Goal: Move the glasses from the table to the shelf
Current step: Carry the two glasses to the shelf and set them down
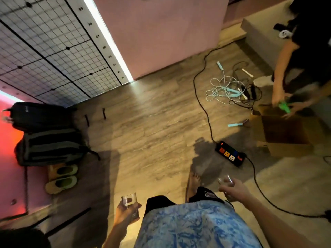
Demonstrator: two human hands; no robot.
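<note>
My left hand (125,213) grips a clear drinking glass (129,200) upright, low in the view, left of my blue patterned shirt. On the other side, my right hand (234,191) holds a second clear glass (226,181), tilted and blurred, above the wooden floor. Neither a table nor a shelf shows in this frame. Both glasses look empty.
A black power strip (230,153) and its cable (202,97) cross the floor ahead right. Tangled cords (227,90) lie beyond. Another person (293,72) bends over an open cardboard box (284,129). Backpacks (48,133) and slippers (61,177) sit at left under a wire grid panel (44,51).
</note>
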